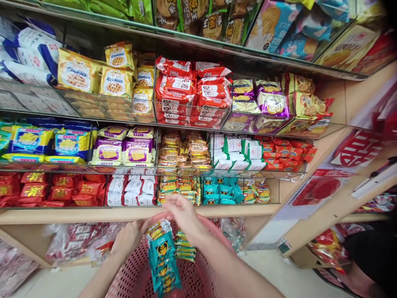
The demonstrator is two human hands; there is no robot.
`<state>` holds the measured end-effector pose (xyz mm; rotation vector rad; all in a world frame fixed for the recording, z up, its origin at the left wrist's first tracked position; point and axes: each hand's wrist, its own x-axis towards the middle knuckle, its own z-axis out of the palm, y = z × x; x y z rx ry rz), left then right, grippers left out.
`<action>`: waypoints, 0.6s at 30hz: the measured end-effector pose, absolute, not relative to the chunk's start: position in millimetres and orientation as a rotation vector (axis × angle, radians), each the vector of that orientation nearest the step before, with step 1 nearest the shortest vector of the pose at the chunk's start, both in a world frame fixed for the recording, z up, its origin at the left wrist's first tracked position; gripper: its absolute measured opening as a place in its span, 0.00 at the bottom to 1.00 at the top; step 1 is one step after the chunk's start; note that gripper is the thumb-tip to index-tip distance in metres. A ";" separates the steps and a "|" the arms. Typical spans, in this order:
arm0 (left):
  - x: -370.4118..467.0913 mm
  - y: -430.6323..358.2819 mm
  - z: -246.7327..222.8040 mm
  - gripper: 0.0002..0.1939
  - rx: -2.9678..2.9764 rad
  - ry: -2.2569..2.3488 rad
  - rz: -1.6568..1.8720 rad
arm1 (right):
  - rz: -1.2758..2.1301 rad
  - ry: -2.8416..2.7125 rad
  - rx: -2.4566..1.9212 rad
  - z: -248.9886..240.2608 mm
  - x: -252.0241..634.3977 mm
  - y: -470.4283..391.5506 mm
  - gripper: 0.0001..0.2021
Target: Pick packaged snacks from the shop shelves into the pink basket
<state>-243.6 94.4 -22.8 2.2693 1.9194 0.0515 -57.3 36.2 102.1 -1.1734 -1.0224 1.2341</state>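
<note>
Hands first, in the head view: the left hand (127, 239) curls at the far left rim of the pink basket (132, 273), seemingly gripping it, though its fingertips are hidden. Right of it, the right hand (182, 217) extends over the far rim with fingers bent leftward, in front of the bottom shelf (93, 213). It is blurred, so I cannot tell whether it pinches anything.

Inside the basket lie teal packets (163, 260), stacked in a column, with a row of green-yellow packets (185, 247) just beside them to the right. Similar teal bags (221, 190) fill a bottom-shelf section; left of them come yellow bags (186, 186), then white packets (133, 188).

The step in hand looks like handling small snacks between basket and bottom shelf — which way they travel does not show. The next move, I judge, calls for a steady basket and light fingers around the rim and shelf edge — enough to manage a packet without knocking its neighbours.
</note>
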 end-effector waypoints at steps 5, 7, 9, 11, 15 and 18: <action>-242.9 95.9 -26.7 0.24 2.283 1.870 0.009 | 1.257 -0.473 -1.232 83.9 5.0 113.2 0.07; -243.5 96.0 -27.2 0.23 2.300 1.861 0.007 | 1.234 -0.425 -1.222 83.8 12.6 130.3 0.06; -244.2 95.3 -26.7 0.22 2.297 1.857 0.012 | 1.205 -0.410 -1.219 83.7 12.4 142.7 0.06; -244.7 94.2 -25.1 0.22 2.287 1.857 0.036 | 1.174 -0.403 -1.218 81.9 8.4 153.3 0.07; -244.0 93.0 -22.2 0.23 2.223 1.868 0.075 | 1.098 -0.441 -1.236 74.3 0.4 172.4 0.10; -243.8 93.9 -22.4 0.24 2.181 1.865 0.093 | 1.016 -0.522 -1.264 68.1 -2.7 182.9 0.12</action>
